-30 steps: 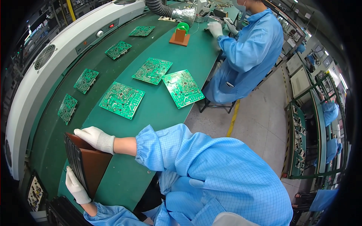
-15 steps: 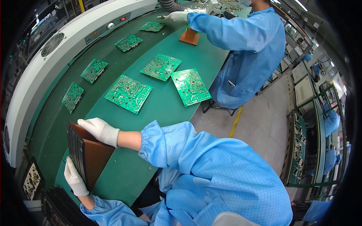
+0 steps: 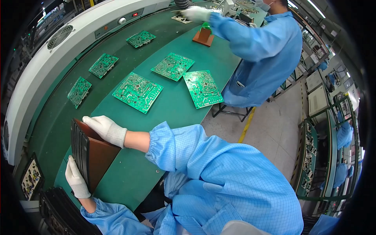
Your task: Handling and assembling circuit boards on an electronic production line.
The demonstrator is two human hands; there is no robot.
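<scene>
A thick stack of brown plates with black ribbed edges (image 3: 100, 158) stands tilted at the near left corner of the green bench. My left hand (image 3: 76, 181), in a white glove, is pressed along the near black edge, thumb and fingers on the stack. My right hand (image 3: 105, 130), also gloved, lies over the far top edge, its fingers hooked there. Both hands hold the stack between them. Several green circuit boards lie flat beyond it: one (image 3: 138, 93) nearest, another (image 3: 172, 66) behind, and a third (image 3: 203, 89) by the bench edge.
Smaller circuit boards (image 3: 103, 65) line the green strip beside a white curved machine housing (image 3: 84, 29). A co-worker in blue (image 3: 266, 58) sits at the far right end, near a brown stand (image 3: 203, 37). A black slotted rack (image 3: 64, 211) stands at lower left.
The view has shifted slightly. The co-worker's hand has moved, and the farthest green board on the strip has left its spot; a board now shows beneath that hand. My grip looks unchanged.
</scene>
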